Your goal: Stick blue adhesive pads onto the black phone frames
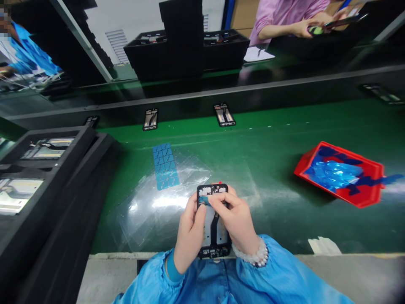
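A black phone frame [207,234] with a silver inner plate and a dark flex cable stands upright between my hands at the front edge of the table. My left hand [190,230] grips its left side, the thumb lying on the inner face. Fingers of my right hand [236,217] are pinched at a small blue film piece [204,199] near the frame's top, while the rest of that hand wraps the right edge. Beyond them, a sheet of blue stickers [166,166] lies on clear plastic sheets [145,215].
Two phone frames [150,119] [224,115] lie along the back ledge. A red bin [363,198] with blue film scraps is at right. Black foam trays [72,169] holding frames stand at left. Across the ledge, a person in pink [275,19] handles a device.
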Tool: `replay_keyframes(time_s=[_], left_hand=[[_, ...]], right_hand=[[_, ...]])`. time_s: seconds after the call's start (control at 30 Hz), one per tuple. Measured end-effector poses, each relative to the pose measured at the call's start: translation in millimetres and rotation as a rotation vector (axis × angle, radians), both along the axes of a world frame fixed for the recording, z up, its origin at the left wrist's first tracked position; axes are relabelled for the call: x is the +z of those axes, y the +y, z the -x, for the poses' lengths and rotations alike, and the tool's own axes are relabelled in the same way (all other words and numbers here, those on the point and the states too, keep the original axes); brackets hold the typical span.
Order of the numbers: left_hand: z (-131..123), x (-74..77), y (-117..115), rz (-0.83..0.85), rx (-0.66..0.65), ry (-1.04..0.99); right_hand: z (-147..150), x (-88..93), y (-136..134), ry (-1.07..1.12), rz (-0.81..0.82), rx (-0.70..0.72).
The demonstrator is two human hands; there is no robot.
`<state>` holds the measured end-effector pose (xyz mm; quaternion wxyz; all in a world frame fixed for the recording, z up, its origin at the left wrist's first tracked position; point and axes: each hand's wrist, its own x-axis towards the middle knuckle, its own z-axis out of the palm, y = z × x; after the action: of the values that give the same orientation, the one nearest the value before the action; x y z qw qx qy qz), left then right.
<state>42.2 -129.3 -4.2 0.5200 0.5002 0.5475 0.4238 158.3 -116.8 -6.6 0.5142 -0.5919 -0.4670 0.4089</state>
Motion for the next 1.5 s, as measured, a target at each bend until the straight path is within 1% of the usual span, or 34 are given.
replay_keyframes(time_s=[0.13, 0.23, 0.4, 0.57, 0.7, 0.97, 1.23, 1.5], left_hand=[[-2, 1.1, 1, -0.018, 0.042, 0.051], [-5, -0.6, 2, 0.005, 0.073, 0.042], [-9, -1.8, 3, -0.032, 0.108, -0.012], [-10, 0.1, 3, -0.058, 0.123, 0.029], [-10, -1.3, 2, -0.062, 0.126, 0.042], [-11, -4.8, 1, -0.075, 0.129, 0.101], [-11, -5.5, 0, -0.082, 0.126, 0.133], [-9, -10.1, -1, -0.128, 0.175, 0.183]], right_hand=[[0, -0.8, -2, -0.034, -0.012, 0.005], [-1, -2.0, -4, -0.062, -0.038, 0.015], [-3, 0.2, -4, -0.132, -0.142, 0.020], [-8, 2.5, -3, -0.236, -0.258, 0.041], [-9, -1.3, -4, -0.289, -0.323, 0.006], [-2, -3.7, -6, -0.271, -0.358, -0.046], [0, -7.3, -8, -0.338, -0.392, -0.036], [5, -9.6, -9, -0.388, -0.513, -0.060]])
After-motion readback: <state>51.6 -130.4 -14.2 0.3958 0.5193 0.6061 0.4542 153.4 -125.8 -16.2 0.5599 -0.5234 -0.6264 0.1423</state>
